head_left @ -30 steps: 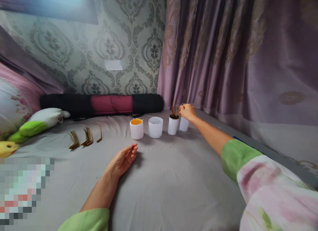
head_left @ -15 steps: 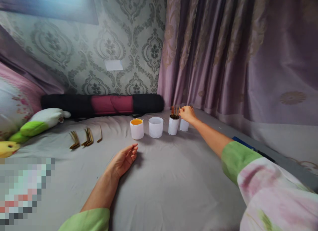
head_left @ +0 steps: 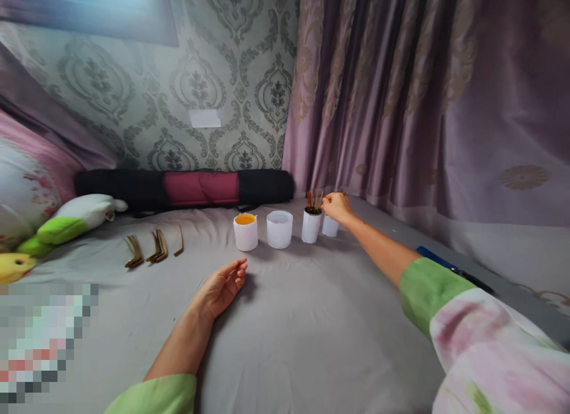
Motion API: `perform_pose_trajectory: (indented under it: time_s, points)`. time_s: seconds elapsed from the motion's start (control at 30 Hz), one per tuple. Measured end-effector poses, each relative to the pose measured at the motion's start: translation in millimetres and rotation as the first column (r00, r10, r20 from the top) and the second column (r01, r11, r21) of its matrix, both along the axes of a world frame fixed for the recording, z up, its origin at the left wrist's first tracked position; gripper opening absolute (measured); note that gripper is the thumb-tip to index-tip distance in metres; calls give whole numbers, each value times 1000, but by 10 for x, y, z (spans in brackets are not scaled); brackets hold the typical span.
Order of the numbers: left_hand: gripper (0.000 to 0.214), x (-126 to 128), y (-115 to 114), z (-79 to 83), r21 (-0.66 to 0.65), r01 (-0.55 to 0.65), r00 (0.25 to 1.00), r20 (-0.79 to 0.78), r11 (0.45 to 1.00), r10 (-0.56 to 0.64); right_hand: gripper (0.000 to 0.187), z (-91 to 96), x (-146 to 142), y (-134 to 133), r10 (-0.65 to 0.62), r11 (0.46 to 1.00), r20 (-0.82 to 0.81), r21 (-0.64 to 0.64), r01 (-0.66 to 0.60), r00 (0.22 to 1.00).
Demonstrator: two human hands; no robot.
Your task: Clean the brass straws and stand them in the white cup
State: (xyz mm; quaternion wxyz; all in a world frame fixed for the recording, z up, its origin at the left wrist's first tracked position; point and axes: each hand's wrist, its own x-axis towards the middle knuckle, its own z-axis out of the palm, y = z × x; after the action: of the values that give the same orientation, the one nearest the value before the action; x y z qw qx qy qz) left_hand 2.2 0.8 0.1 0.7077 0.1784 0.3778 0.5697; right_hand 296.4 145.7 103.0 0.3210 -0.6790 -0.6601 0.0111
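Several white cups stand in a row on the grey bed sheet. The leftmost cup has an orange inside; beside it is a plain white cup. A third cup holds thin brown sticks, and a fourth cup is partly hidden behind my right hand. That hand is pinched on a thin brown stick just above the third and fourth cups. My left hand rests on the sheet, palm up, fingers loosely curled and holding nothing.
Several brass-coloured curved pieces lie on the sheet at the left. A black and maroon bolster lies along the wall. A green and white plush toy sits far left. Purple curtains hang at the right, with a blue object below.
My right hand has shifted slightly left and down over the stick cup, still pinched. The left hand has not moved.
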Motion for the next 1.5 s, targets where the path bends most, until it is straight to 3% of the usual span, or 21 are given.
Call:
perform_pose_trajectory:
  time_s: [0.53, 0.9, 1.27, 1.5]
  points:
    - [13, -7, 0, 14, 2, -3, 1000, -5, 1000, 3, 25, -40, 47, -29, -14, 1000, -22, 16, 14, 1000]
    - [13, -11, 1, 22, 7, 6, 1000, -1, 1000, -6, 29, -95, 15, -143, 3, 994, -20, 107, -1, 1000]
    - [13, -15, -3, -13, 20, 16, 1000, 5, 1000, -16, 37, -153, -129, -366, 42, 995, 1, 86, -42, 999]
    - [14, -14, -15, -1, 14, 15, 1000, 6, 1000, -15, 34, -220, -292, -510, 87, 996, -72, 34, -85, 994]
